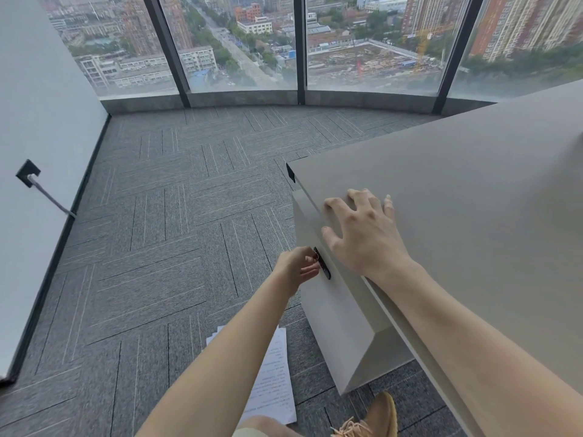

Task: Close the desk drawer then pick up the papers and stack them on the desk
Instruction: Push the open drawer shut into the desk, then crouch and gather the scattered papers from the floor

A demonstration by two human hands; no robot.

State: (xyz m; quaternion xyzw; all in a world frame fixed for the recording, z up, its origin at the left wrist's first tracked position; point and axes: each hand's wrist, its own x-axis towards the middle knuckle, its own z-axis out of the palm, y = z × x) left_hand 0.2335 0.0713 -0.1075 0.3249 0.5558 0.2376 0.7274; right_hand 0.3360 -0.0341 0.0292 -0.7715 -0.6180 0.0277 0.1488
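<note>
drawer: beige flat-fronted desk drawer (318, 298) looks shut | left hand (298, 268) pinching its small key ring (315, 255) | right hand (362, 230) spread flat, empty, on desk (473, 190) | white printed papers (271, 376) on floor, unstacked

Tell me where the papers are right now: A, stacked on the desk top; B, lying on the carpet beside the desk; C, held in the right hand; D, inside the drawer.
B: the papers lie on the carpet next to the desk, partly hidden by the left forearm, while the right hand rests flat on the bare desk top.
</note>
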